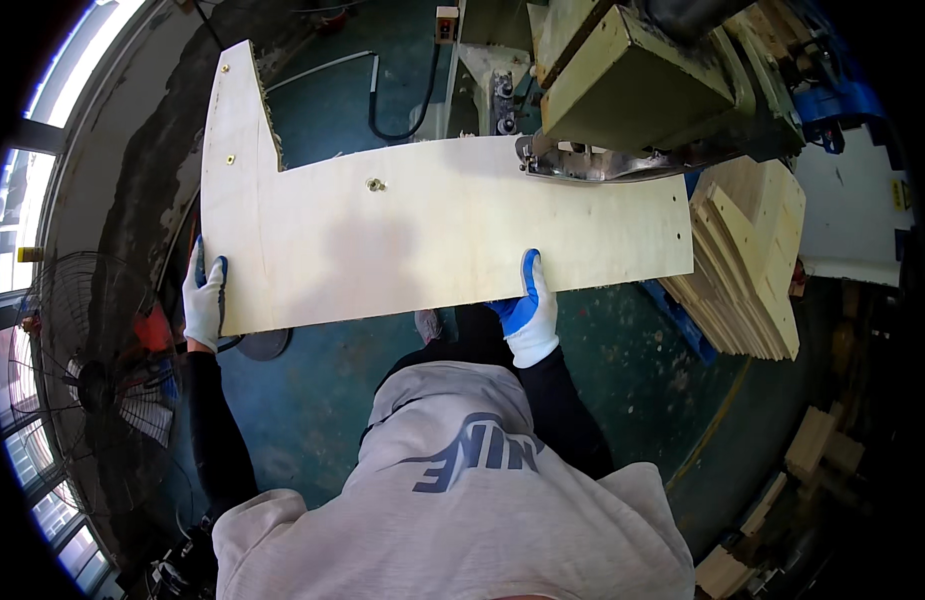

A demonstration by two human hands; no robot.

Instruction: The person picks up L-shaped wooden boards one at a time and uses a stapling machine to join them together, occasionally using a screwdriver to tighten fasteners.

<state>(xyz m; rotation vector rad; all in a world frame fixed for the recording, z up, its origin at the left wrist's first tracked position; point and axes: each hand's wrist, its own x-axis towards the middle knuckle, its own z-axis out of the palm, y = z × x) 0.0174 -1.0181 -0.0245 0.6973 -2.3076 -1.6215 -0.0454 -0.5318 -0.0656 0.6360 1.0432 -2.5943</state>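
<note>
A large L-shaped plywood panel (pixel 432 235) lies flat in front of me, its upright leg at the far left. My left hand (pixel 203 300), in a white and blue glove, grips the panel's lower left corner. My right hand (pixel 527 310), gloved the same way, holds the near edge at the middle, thumb on top. The panel's far right edge sits under the metal head (pixel 592 160) of a green machine (pixel 632 80). Two small metal fittings show on the panel, one (pixel 375 185) near the inner corner, one (pixel 229 158) on the leg.
A stack of cut plywood pieces (pixel 752 260) stands at the right beside the machine. A black cable (pixel 397 125) runs over the green floor behind the panel. A standing fan (pixel 92 380) is at my left near the windows. Wood offcuts (pixel 812 450) lie at the lower right.
</note>
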